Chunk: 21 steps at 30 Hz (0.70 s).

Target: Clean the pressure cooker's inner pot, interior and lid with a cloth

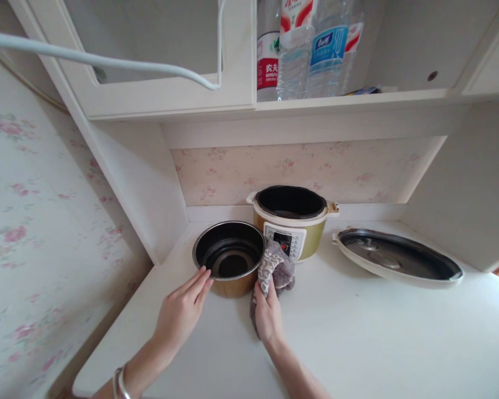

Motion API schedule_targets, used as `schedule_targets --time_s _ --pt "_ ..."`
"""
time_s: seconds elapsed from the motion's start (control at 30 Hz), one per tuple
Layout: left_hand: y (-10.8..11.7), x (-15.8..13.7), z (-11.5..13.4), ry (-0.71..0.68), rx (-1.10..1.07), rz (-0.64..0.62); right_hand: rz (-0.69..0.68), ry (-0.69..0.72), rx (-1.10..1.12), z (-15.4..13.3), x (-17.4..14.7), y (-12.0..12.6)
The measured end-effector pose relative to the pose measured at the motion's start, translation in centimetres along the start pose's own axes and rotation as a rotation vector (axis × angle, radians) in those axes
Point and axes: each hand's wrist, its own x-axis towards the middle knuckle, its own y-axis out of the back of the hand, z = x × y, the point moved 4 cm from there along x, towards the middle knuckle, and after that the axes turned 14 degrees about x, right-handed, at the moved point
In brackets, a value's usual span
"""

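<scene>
A round black-lined inner pot [233, 285] with a gold-brown outside stands upright on the white counter. My left hand [183, 310] holds the pot's near left rim, its fingertips at the edge and the thumb low against the outside. My right hand [269, 316] is closed round a bunched grey-brown patterned cloth [280, 266], close against the pot's right side; whether the cloth touches the pot I cannot tell. Behind them is the electric cooker body [314, 238], lidless, its control panel partly covered by the cloth.
The cooker's oval lid [399, 263] lies inner side up on the right of the counter [357, 338]. Plastic bottles [324, 55] stand on the shelf above. A white cable [108, 61] hangs before the cabinet door. Side panels bound the nook.
</scene>
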Motion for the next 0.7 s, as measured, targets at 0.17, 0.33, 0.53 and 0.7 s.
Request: schedule_targets --time_s 0.17,0.33,0.53,0.7 --pt "0.5 -0.4 0.8 -0.022 -0.015 0.008 -0.010 -0.031 0.077 0.8 -2.0 -1.0" --pt "0.5 -0.4 1.0 -0.003 -0.033 -0.019 -0.128 -0.181 0.250 0.9 -6.2 -3.5" --pt "0.4 -0.8 0.3 -0.057 0.072 -0.059 -0.263 -0.244 0.374 -1.3 -7.8 -5.8" --pt "-0.3 0.3 -1.4 -0.155 0.216 -0.052 -0.344 -0.276 0.413 -5.0 -6.6 -5.0"
